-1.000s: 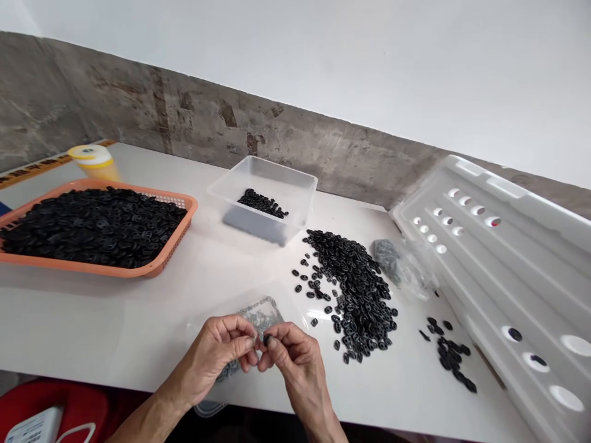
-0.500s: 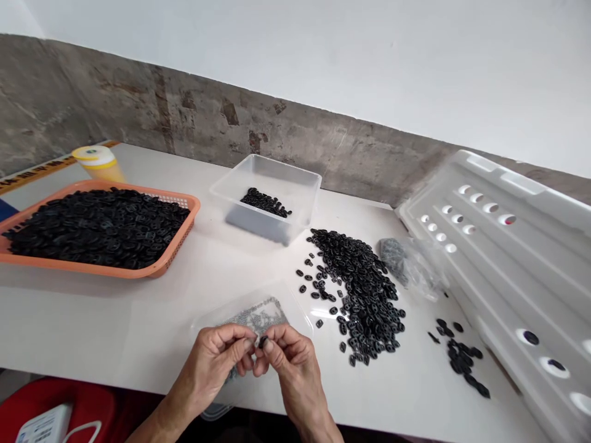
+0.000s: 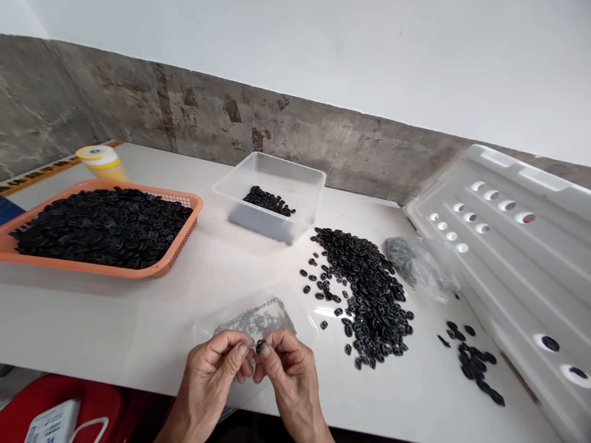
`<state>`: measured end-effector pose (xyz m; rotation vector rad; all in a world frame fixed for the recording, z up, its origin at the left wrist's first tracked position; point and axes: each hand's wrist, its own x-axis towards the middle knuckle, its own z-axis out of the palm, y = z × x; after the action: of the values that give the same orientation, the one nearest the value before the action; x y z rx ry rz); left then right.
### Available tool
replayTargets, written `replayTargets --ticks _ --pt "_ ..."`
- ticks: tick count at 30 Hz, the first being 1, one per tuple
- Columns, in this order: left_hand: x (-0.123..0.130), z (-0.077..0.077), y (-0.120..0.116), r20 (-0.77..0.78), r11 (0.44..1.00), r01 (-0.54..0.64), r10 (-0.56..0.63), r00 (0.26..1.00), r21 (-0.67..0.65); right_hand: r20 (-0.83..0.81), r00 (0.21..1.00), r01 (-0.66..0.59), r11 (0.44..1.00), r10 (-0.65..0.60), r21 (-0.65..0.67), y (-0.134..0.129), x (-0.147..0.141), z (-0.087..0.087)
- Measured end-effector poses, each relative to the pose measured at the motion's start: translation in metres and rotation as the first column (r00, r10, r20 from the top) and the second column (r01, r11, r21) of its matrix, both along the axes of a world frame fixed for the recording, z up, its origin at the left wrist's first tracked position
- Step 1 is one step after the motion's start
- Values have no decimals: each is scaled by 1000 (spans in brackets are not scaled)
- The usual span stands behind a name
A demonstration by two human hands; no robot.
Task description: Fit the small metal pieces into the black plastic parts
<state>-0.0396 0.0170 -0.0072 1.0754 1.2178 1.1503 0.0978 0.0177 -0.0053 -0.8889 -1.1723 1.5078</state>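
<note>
Just above the near edge of the table, my two hands meet fingertip to fingertip. My right hand (image 3: pixel 292 369) pinches a small black oval piece (image 3: pixel 260 346) between thumb and forefinger. The thumb and forefinger of my left hand (image 3: pixel 218 368) are pressed together against its left side; whatever tiny part they hold is too small to name. Behind and partly under the hands lies a shallow clear tray (image 3: pixel 300 307) of small grey metal-looking parts (image 3: pixel 258 317). To the right spreads a heap of black oval pieces with holes (image 3: pixel 373 289).
An orange basket (image 3: pixel 196 212) full of black pieces stands left, with a yellow-white cup (image 3: pixel 99 161) behind. A clear bin (image 3: pixel 300 178) holds more pieces. A plastic bag (image 3: pixel 427 267), a small black pile (image 3: pixel 473 360) and a leaning white perforated panel (image 3: pixel 521 258) are right.
Both hands stay pinched together, with the fingers slightly shifted and the black piece turned a little. The camera view has shifted slightly, so the things on the right appear farther right.
</note>
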Motion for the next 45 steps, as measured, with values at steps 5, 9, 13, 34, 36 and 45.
replayTargets --ticks 5,9,13,34,36,45 --pt "-3 -6 -5 -59 999 4 -1 998 49 78 997 16 1000 -16 0 -1 0 -4" --pt "-3 -5 -6 -77 997 -6 13 997 81 115 993 21 1000 -23 17 -1 0 -6" --pt "-1 -5 -5 -91 994 1 9 996 105 148 989 19 1000 -23 25 -2 0 -6" --pt "-5 -11 -7 -327 903 58 94 940 427 251 961 51 965 -118 258 -5 -3 -5" --pt "-5 -9 -6 -299 923 66 55 953 378 208 972 67 981 -106 184 -4 -2 -6" --pt "-5 -9 -7 -164 979 64 -32 986 192 128 988 74 995 -83 72 -5 -1 -9"
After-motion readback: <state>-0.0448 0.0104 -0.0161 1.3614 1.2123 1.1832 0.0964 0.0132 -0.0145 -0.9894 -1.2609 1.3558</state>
